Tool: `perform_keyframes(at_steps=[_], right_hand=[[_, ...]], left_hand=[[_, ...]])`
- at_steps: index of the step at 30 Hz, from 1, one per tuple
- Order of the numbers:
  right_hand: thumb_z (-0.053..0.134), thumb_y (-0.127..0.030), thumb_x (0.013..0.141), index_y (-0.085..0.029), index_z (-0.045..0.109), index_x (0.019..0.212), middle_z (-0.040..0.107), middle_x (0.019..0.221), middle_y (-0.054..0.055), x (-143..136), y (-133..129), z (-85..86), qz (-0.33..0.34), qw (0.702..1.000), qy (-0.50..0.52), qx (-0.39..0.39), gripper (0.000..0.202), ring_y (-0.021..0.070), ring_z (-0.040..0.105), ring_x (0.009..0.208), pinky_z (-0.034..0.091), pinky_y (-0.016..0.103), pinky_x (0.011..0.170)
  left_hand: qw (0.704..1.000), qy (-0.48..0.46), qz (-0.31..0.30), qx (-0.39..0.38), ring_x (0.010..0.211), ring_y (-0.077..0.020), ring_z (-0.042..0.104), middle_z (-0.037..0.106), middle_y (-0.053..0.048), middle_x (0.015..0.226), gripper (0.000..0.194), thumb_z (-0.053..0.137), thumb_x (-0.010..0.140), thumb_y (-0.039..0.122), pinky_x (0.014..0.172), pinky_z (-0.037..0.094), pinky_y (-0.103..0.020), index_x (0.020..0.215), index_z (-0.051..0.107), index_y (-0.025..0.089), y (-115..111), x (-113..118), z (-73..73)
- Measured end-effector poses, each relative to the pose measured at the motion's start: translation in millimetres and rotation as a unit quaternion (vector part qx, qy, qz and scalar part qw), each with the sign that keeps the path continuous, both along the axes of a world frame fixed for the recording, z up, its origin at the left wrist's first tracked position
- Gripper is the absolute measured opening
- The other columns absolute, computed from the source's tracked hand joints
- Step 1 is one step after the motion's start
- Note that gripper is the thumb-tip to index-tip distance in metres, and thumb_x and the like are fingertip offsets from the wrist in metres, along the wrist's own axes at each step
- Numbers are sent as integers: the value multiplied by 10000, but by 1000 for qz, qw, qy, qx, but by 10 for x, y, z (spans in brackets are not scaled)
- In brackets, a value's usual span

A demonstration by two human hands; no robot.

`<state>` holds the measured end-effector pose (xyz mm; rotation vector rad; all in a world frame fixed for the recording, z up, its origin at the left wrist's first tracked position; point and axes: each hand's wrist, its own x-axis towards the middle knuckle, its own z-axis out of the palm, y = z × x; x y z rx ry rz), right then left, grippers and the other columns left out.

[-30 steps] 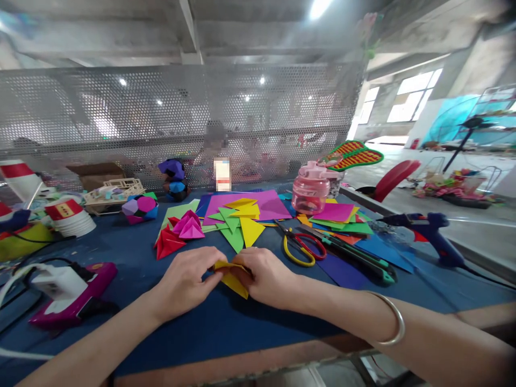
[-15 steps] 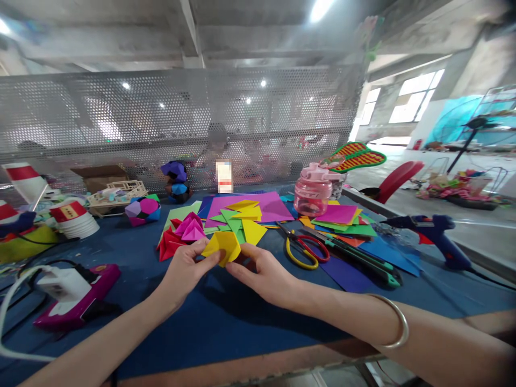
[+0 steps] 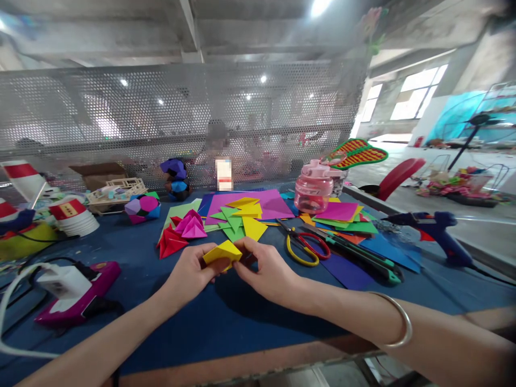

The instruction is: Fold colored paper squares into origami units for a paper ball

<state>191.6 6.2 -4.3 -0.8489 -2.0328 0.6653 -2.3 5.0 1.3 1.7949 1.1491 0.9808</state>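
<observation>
A folded yellow paper piece is held above the blue table between both hands. My left hand pinches its left side, thumb in front. My right hand has its fingers closed on the right corner. Just behind lie a red folded paper and a magenta folded paper. Green folded pieces and another yellow piece rest partly over a purple sheet.
Scissors and a green-black cutter lie to the right, near a pink bottle and a blue glue gun. At the left are a power strip and stacked paper cups.
The yellow paper has tilted and now shows a flatter, narrower shape. My right hand's fingers have shifted slightly on its right side.
</observation>
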Motion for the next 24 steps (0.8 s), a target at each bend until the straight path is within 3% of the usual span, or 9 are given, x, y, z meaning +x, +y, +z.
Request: perform_keyframes(at_steps=[9,15,24], right_hand=[[549,-127,852,-164,632,1037,695,914,45,10,104,-11,-24,999,29,17,206,163,635,783,487,264,706],[542,-148,878,-178,636,1020,684,888,32,15,112,0,-20,999,41,9,172,161,637,793,498,263,712],[531,-158,881,-160,635,1005,667,851,33,39,162,-1,-28,999,35,7,162,166,630,783,490,266,704]], left_hand=[[1000,-4,-25,-13,636,-164,624,681,-35,729,258,658,803,411,579,508,-250,846,647,157,14,-8,33],[999,6,-30,-37,506,-130,551,610,4,585,343,670,800,494,495,445,-229,808,587,161,-4,0,51],[999,8,-36,-19,594,-154,588,648,-33,685,374,591,857,521,545,472,-235,784,608,154,38,-8,-8]])
